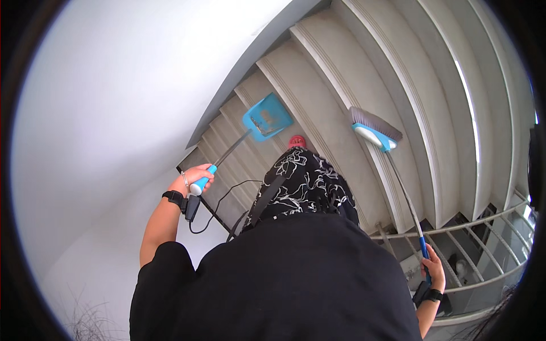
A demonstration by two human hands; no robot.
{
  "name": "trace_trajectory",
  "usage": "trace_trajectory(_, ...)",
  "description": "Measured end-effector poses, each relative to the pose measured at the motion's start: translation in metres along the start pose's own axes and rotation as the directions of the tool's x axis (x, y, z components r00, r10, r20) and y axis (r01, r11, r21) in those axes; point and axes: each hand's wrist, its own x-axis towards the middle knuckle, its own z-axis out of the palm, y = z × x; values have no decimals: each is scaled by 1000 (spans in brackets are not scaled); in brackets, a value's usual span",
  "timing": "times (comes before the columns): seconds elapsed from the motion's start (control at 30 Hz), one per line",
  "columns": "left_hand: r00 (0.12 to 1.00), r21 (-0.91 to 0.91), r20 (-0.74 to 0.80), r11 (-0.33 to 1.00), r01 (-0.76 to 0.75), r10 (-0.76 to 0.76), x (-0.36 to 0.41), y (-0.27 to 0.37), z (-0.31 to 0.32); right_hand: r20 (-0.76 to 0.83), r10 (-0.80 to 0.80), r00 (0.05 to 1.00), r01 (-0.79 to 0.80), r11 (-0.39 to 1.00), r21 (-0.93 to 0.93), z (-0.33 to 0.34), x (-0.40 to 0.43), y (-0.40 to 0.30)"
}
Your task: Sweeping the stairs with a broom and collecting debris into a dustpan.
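My left hand [200, 177] grips the blue-and-white handle of a long-handled dustpan [279, 113]. Its light blue pan hangs over or rests on the stairs by the wall; which of the two I cannot tell. Some grey debris [258, 126] lies inside, near the back of the pan. On the right, my right hand [434, 268] is closed around the dark blue grip of a broom [375, 136]. The broom's metal stick reaches forward to a blue-and-white head, whose grey bristles are at the stair steps and point away from me.
Pale stairs [341, 51] with grooved nosings fan across the view. A white wall [128, 76] borders them on the left, a metal railing [469, 230] on the right. One foot in a red sandal [297, 141] shows on a step. A black cable [213, 217] hangs from my left wrist.
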Motion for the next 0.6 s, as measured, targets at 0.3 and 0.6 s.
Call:
trace_trajectory(0.3,1000,-158,11,987,-20,22,37,0,18,23,-89,996,88,995,49,-6,31,30)
trace_trajectory(0.6,998,-298,62,954,26,-7,43,20,19,26,-154,988,152,986,64,2,58,52)
